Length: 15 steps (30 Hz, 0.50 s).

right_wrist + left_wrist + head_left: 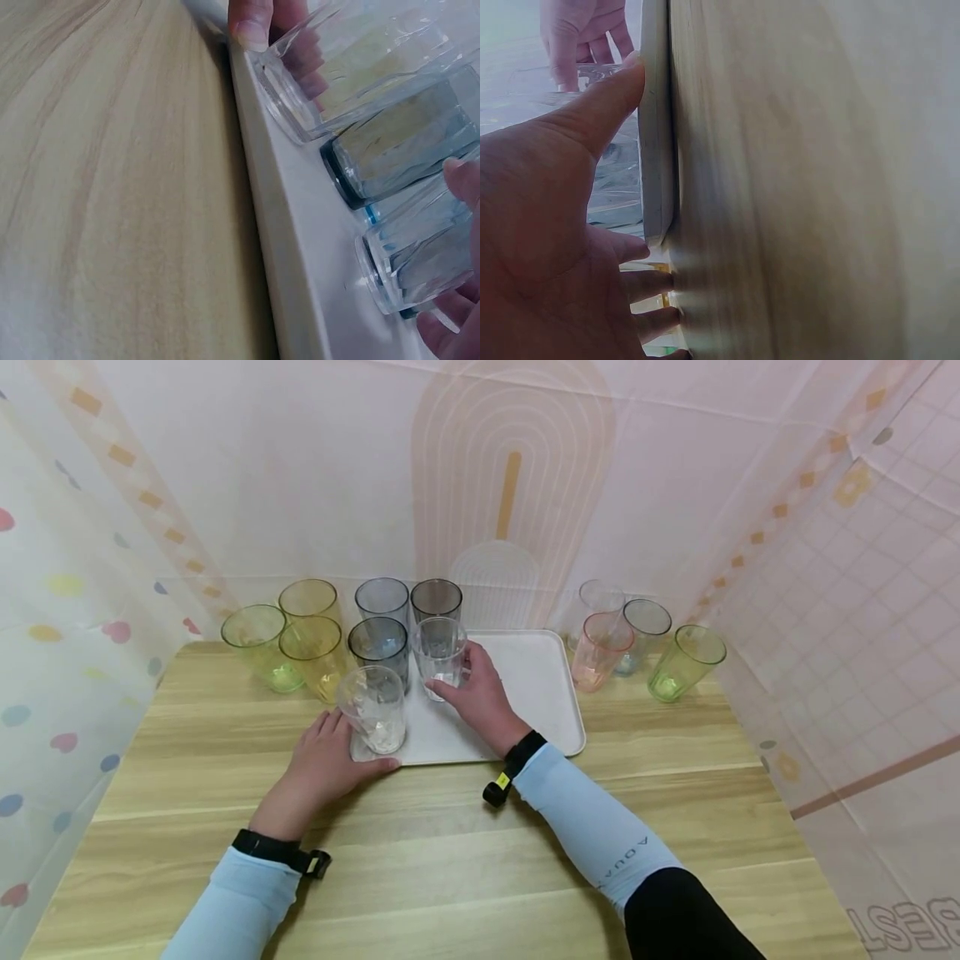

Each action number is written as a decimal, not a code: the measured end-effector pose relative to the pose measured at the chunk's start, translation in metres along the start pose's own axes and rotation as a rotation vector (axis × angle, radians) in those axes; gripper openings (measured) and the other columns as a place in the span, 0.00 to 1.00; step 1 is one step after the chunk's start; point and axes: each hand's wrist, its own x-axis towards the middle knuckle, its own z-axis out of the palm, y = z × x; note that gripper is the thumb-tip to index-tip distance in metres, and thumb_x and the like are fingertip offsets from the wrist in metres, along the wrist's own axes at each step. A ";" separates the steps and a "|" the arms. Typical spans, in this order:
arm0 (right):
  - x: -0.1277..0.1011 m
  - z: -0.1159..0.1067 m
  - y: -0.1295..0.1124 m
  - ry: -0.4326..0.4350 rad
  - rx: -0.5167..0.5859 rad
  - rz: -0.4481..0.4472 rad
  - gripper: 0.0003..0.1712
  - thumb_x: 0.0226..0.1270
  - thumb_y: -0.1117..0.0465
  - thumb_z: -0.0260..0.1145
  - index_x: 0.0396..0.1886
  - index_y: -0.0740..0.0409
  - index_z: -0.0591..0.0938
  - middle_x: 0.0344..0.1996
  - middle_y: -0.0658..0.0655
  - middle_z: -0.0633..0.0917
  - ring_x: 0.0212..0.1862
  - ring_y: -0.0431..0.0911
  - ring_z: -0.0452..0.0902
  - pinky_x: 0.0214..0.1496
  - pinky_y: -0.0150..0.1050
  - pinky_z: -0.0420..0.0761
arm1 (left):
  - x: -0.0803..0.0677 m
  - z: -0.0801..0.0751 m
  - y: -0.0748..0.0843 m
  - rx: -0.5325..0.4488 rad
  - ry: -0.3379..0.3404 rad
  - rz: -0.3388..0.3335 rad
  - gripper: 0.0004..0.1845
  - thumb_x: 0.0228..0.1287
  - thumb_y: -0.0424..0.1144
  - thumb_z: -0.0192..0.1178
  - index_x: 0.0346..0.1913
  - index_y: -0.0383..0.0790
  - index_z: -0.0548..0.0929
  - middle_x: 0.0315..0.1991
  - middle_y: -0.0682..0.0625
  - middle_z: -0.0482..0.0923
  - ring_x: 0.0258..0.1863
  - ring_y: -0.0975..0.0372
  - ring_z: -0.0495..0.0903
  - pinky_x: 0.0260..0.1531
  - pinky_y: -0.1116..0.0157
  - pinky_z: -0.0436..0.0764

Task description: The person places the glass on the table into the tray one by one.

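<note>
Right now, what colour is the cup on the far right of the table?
Green cup, see-through; the head view shows it best.

Bright, even, soft light with faint shadows; the head view bends at its edges, and both wrist views blur close up.

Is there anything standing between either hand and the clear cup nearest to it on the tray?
Nothing visible does: the left hand already holds the near clear cup, and the right hand holds the other clear cup.

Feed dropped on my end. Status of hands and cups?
Left hand holds near clear cup on tray. Right hand holds second clear cup. Grey cups crowd close behind.
</note>
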 end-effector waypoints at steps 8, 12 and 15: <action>-0.015 -0.024 -0.002 -0.056 -0.117 0.045 0.54 0.70 0.48 0.83 0.85 0.58 0.63 0.75 0.58 0.74 0.76 0.51 0.72 0.78 0.49 0.75 | -0.001 -0.001 -0.002 -0.008 -0.006 -0.014 0.72 0.62 0.73 0.74 0.86 0.21 0.50 0.84 0.21 0.50 0.83 0.25 0.49 0.81 0.28 0.50; -0.032 -0.051 0.000 -0.061 -0.134 -0.008 0.46 0.75 0.50 0.79 0.81 0.61 0.67 0.73 0.63 0.76 0.72 0.53 0.76 0.75 0.50 0.78 | -0.002 -0.001 -0.005 -0.017 -0.004 -0.009 0.72 0.62 0.73 0.74 0.85 0.20 0.51 0.84 0.20 0.51 0.82 0.25 0.49 0.81 0.28 0.50; -0.048 -0.077 0.003 -0.043 -0.157 -0.103 0.36 0.79 0.53 0.76 0.75 0.62 0.72 0.68 0.64 0.80 0.66 0.53 0.80 0.71 0.51 0.81 | -0.002 -0.002 -0.006 -0.008 -0.009 -0.003 0.73 0.62 0.74 0.73 0.85 0.19 0.50 0.83 0.19 0.51 0.82 0.24 0.49 0.80 0.27 0.50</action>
